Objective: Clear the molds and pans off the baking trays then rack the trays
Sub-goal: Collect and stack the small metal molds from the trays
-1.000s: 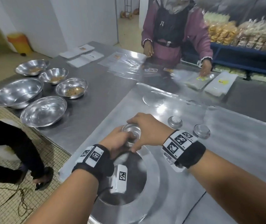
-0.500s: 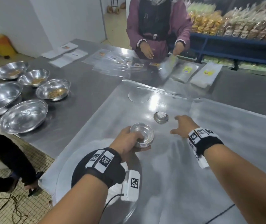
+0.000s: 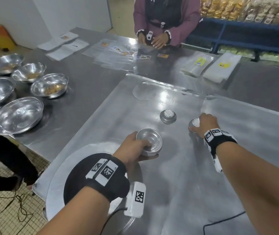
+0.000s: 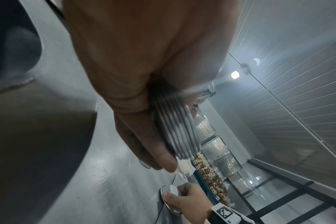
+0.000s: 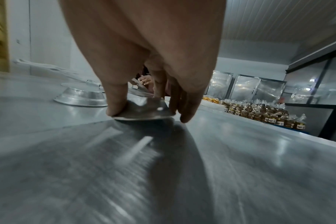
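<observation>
On the steel bench (image 3: 87,85), your left hand (image 3: 132,146) holds the nested stack of molds (image 3: 149,141), so your right hand (image 3: 205,122), fingers closed around the next upturned mold (image 5: 144,110), can add it.

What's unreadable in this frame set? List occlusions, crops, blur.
- Stack of molds: exact count unclear; left hand covers part, left wrist view is motion-blurred.
- Mold under right hand: mostly hidden by fingers in every view.
- Large round pan: the left forearm and wristband cover its inside in the head view.
- Bag labels: too small to read.
</observation>
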Demonstrator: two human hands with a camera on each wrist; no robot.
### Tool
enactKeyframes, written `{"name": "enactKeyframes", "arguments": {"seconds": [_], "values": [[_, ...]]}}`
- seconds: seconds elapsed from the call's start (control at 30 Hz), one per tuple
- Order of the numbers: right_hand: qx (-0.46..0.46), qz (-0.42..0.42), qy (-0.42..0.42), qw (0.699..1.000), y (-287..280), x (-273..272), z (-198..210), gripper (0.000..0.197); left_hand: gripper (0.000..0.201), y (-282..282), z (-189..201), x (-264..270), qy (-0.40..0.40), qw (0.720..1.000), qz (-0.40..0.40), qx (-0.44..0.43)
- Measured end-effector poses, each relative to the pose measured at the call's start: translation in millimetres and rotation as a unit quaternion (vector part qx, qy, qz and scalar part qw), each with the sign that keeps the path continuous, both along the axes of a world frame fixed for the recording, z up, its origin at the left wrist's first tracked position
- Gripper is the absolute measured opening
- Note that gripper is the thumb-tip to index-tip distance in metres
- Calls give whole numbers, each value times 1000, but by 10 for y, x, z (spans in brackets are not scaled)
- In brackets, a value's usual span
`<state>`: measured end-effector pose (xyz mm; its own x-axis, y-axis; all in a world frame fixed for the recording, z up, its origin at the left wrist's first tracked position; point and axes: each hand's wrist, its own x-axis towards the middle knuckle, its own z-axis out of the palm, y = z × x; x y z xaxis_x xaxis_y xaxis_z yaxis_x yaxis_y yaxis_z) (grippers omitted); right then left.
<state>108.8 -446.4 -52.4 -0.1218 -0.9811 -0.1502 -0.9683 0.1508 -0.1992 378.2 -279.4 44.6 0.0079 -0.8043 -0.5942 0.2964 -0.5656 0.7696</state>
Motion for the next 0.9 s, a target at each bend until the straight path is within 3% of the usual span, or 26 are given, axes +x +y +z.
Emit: {"name": "enactKeyframes", "arguments": {"seconds": [0.13,0.27,0.33,0.4,0.53,0.7,0.9], "values": [[-16,-5,-55,998,119,39,181,63,39,18,16,-3,-2,1000,1,0],[-51,2,-198,979,391,184,529,77,39,66,31,2,-2,1000,-2,-2],[-67,22,-277,958,603,303,746,84,38,100,31,12,0,1000,-6,0],[-92,54,-345,932,869,445,956,77,33,141,51,23,14,1000,-4,3],[-122,104,-499,852,1435,714,1228,61,23,225,159,30,46,999,-14,11],[-138,137,-568,800,1903,929,1219,58,44,300,218,30,52,997,-56,0],[-126,129,-562,808,2102,1088,1057,61,39,348,236,52,46,995,-87,-18]]}}
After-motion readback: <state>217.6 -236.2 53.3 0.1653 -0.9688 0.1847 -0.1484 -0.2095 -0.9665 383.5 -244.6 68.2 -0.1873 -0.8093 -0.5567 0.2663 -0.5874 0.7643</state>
